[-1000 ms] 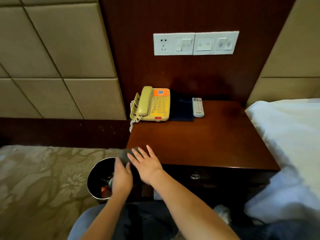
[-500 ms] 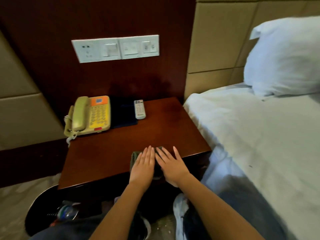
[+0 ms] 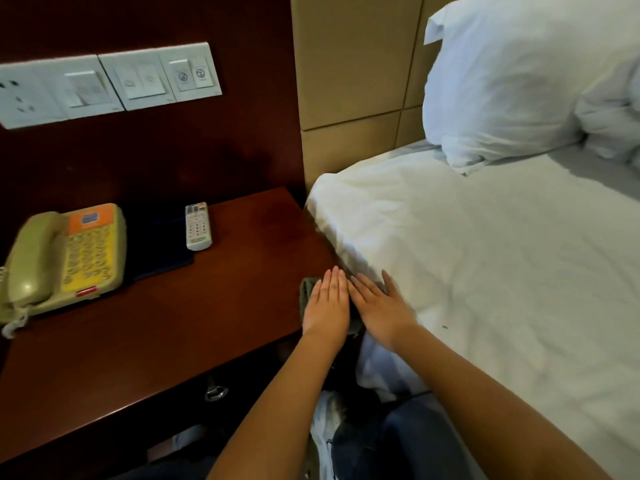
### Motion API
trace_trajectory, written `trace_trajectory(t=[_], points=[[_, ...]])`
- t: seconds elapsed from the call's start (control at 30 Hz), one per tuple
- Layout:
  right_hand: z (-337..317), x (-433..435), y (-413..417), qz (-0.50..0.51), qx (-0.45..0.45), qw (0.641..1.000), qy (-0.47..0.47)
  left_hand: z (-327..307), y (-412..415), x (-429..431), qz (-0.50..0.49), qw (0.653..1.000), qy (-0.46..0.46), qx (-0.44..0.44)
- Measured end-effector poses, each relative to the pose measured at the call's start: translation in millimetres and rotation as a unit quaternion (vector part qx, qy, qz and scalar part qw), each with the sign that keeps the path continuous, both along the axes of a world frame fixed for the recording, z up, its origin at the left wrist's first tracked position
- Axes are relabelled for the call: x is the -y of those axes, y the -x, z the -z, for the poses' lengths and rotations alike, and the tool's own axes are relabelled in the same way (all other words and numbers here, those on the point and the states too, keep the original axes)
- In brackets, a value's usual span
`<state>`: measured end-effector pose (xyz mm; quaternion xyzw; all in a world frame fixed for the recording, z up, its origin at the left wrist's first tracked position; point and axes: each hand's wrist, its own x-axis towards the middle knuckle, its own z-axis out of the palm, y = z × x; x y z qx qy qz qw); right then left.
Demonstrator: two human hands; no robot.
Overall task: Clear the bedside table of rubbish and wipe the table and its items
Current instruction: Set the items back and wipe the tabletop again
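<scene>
Hands (image 3: 327, 308) (image 3: 382, 311) flat on grey cloth (image 3: 307, 294).

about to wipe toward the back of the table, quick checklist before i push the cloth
1. Hands on cloth: ok, left hand and right hand press flat on the cloth.
2. Cloth on table: ok, at its front right corner.
3. Path to the back: not ok, remote and telephone stand there.
4. Bedsheet off the table edge: not ok, it lies against it.
5. Cloth clean: cannot tell, mostly covered.
</scene>
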<state>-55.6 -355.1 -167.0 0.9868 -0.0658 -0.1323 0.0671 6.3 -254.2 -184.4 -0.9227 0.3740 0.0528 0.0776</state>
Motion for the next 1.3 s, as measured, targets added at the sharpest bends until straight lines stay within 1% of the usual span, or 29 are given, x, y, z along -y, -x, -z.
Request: trace_trajectory(t=[0.1, 0.23, 0.33, 0.47, 0.53, 0.57, 0.63, 0.73, 0.83, 0.9, 1.0, 1.1, 1.17, 1.23, 1.3], points=[[-5, 4, 2, 0.016, -0.019, 1.000, -0.019, 0, -1, 12, 0.010, 1.000, 0.010, -0.008], [-11, 8, -7, 0.020, -0.026, 0.999, -0.006, -2, -6, 17, 0.039, 0.999, 0.016, -0.030], [-13, 7, -7, 0.025, -0.030, 0.999, 0.000, -5, -5, 12, 0.041, 0.998, 0.023, -0.039], [-16, -2, 1, 0.058, 0.024, 0.995, -0.076, -9, -1, 3, 0.046, 0.998, 0.018, -0.041], [-22, -10, 0, 0.099, 0.036, 0.986, -0.130, -9, -1, -3, 0.050, 0.998, 0.025, -0.036], [-27, -15, -2, 0.121, 0.030, 0.979, -0.158, -9, 0, -7, 0.057, 0.998, 0.025, -0.026], [-37, -24, -7, 0.126, -0.008, 0.974, -0.191, -9, 2, -14, 0.079, 0.997, 0.011, -0.005], [-45, -31, -15, 0.103, -0.047, 0.977, -0.179, -9, 3, -19, 0.082, 0.996, 0.001, -0.019], [-42, -28, -21, 0.112, -0.062, 0.975, -0.182, -9, 0, -14, 0.069, 0.997, 0.002, -0.038], [-40, -26, -26, 0.133, -0.056, 0.966, -0.213, -8, -4, -11, 0.062, 0.997, 0.002, -0.049], [-41, -22, -33, 0.167, -0.009, 0.946, -0.278, -9, -13, -9, 0.061, 0.996, 0.006, -0.069], [-40, -18, -47, 0.208, 0.019, 0.919, -0.334, -11, -29, -8, 0.054, 0.995, 0.010, -0.083], [-32, -18, -63, 0.232, 0.046, 0.893, -0.382, -10, -44, -7, 0.040, 0.995, 0.020, -0.084], [-25, -19, -81, 0.255, 0.063, 0.877, -0.402, -9, -62, -6, 0.033, 0.996, 0.020, -0.075], [-20, -19, -100, 0.256, 0.052, 0.877, -0.402, -8, -80, -3, 0.026, 0.997, 0.020, -0.066]])
